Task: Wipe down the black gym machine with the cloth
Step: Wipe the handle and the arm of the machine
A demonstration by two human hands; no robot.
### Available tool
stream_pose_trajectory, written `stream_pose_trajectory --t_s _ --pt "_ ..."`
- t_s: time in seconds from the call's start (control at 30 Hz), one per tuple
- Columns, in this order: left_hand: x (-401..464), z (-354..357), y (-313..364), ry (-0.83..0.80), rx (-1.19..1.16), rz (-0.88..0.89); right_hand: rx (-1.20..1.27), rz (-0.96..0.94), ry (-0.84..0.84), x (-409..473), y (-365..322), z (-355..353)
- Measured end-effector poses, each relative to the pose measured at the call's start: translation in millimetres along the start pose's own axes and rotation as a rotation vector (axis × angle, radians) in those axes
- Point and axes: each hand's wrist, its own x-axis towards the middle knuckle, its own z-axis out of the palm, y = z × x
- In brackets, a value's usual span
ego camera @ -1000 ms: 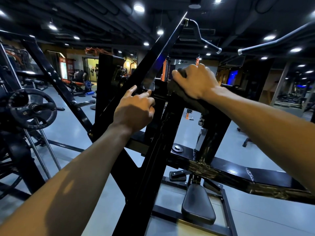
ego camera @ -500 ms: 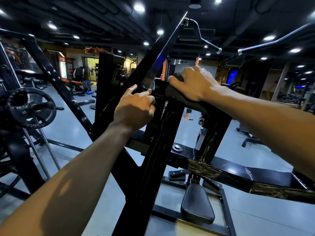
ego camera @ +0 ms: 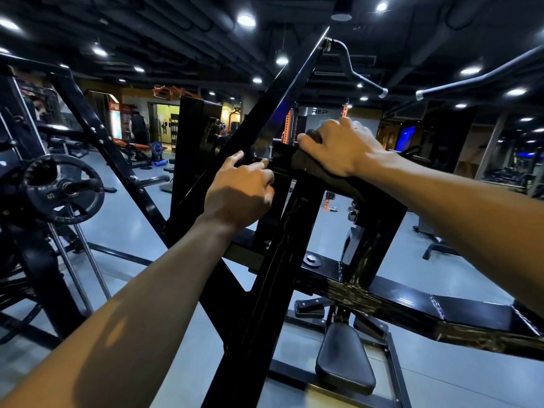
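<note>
"REP" sign (ego camera: 319, 111) behind machine (ego camera: 282, 260)

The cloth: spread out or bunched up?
Bunched: the cloth sits wadded under the right hand, pressed onto the machine's black bar.
</note>
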Motion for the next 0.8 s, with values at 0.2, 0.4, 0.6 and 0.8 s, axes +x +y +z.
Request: stream_pose_trajectory --t_s 0.2,0.4,0.6,0.8 --pt "0.3 1.2 0.6 -0.004 0.014 0.003 0.03 -0.1 -0.01 -34.3 -24.8 -4.6" --pt "-0.5 -1.4 1.2 -0.02 0.03 0.016 0.081 -0.153 -0.12 -61.1 -42.6 -4.3" --pt "-1.7 -3.4 2.6 -0.019 0.008 0.003 0.023 0.001 -0.013 -21.6 -15.7 -7.6" --pt "-1.4 -4.3 3.6 -0.037 0.019 0.007 0.043 -0.048 0.0 -40.9 -29.0 -2.8"
